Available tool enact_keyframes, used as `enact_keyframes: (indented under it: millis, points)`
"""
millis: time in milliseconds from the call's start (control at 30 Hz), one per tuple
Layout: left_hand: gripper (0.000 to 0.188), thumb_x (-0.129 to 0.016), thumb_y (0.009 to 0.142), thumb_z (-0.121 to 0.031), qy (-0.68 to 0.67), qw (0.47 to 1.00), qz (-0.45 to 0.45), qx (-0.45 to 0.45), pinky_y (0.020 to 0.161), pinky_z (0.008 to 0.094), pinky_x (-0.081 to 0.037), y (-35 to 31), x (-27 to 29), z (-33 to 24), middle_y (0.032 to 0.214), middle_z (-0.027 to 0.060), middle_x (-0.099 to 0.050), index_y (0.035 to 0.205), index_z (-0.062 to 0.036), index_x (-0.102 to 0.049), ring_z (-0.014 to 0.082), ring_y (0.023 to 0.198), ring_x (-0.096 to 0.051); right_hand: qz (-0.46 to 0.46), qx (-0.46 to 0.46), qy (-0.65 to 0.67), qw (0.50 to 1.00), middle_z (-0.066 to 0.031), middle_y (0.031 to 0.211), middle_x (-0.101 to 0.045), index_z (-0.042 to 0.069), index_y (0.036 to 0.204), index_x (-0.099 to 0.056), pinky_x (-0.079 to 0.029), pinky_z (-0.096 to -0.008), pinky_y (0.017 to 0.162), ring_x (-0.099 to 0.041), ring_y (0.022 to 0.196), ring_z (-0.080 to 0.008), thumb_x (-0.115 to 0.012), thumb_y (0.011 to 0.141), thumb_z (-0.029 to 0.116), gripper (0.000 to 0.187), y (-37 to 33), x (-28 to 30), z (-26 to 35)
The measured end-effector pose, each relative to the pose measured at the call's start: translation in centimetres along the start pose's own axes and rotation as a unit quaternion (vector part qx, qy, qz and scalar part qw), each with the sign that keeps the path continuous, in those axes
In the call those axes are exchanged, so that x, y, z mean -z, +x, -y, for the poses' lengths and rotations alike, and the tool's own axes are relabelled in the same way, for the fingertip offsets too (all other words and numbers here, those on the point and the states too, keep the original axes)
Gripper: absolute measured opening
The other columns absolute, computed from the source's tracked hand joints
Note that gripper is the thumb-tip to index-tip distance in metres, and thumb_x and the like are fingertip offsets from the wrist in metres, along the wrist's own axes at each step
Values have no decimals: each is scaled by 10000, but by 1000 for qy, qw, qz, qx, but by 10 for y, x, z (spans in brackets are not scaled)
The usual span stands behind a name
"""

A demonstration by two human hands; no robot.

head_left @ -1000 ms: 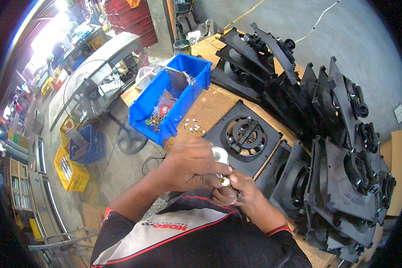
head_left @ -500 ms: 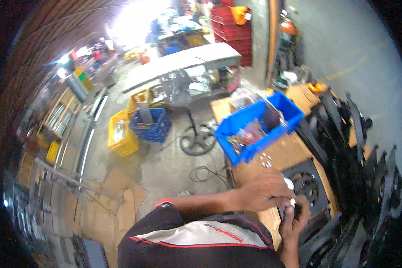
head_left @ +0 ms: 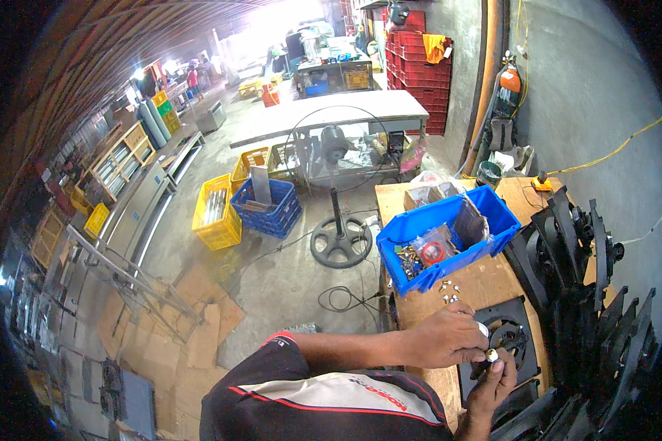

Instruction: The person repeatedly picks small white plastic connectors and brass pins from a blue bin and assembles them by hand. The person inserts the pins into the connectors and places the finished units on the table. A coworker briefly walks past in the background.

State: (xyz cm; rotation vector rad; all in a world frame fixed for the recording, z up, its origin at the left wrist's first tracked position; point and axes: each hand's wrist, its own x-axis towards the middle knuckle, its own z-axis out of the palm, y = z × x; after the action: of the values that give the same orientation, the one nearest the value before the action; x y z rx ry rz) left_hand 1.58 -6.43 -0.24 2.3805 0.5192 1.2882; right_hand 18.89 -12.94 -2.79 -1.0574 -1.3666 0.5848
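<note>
My right hand (head_left: 491, 387) pinches a small white and brass fitting (head_left: 491, 356) between thumb and fingertips. Close beside it, my left hand (head_left: 449, 336) is closed with curled fingers, their tips near the fitting. A white round disc (head_left: 482, 329) shows at the edge of the left fingers; whether they grip it is hidden. Under both hands lies a black square plate (head_left: 518, 312) with a round, ringed opening, partly covered by them. Just beyond the left hand, several small white and brass fittings (head_left: 449, 289) are scattered on the wooden tabletop (head_left: 485, 283).
A blue bin (head_left: 412, 283) holding small metal parts and plastic bags stands on the tabletop. Black curved parts (head_left: 566, 272) crowd the right side. To the left are a pedestal fan (head_left: 340, 242), a cable (head_left: 342, 300) on the floor, a yellow crate (head_left: 221, 234) and a blue crate (head_left: 276, 220).
The view has shifted, so the scene sits lower and further right. Both hands stay close together over the plate, and the fitting in my right hand shows more clearly between them.
</note>
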Motion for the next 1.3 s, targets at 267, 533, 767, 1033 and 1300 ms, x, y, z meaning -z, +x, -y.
enact_keyframes:
  millis: [267,533,767,1033,1300]
  points:
    - [355,-613,916,-430,-62,985,120,110,758,486,-443,3,13,-5,757,150,-601,888,-78,-645,386,772,-589,-2,109,-110,988,-104,665,-510,9,831,-560,-339,-352,498,-481,540,-227,-471,1000,340,382,13,-1,14]
    - [370,-606,934,-411,-141,977,72,143,632,474,-456,-2,-2,-3,734,186,-617,858,-49,-622,400,724,-620,-5,90,-83,992,-48,724,-534,-18,897,-569,-331,-292,542,-465,649,-132,-496,1016,313,360,2,-2,3]
    - [340,-621,908,-401,31,986,127,106,743,498,-460,11,1,-2,750,176,-608,825,-71,-612,413,798,-597,-50,-66,58,995,-68,694,-549,1,858,-604,-375,-330,553,-495,628,-153,-512,983,349,381,-7,-1,-13]
    - [315,-571,957,-335,-51,950,236,199,694,489,-445,19,28,-15,750,187,-602,860,-39,-614,391,779,-611,57,67,-54,995,-145,743,-598,-18,923,-624,-451,-355,563,-585,622,-270,-590,928,107,129,15,3,7]
    - [334,-541,979,-337,-30,959,222,174,649,481,-436,20,20,-12,716,191,-582,878,-24,-597,400,716,-601,43,83,-68,993,-147,719,-590,-3,904,-629,-445,-364,543,-581,600,-278,-593,928,121,131,18,7,3]
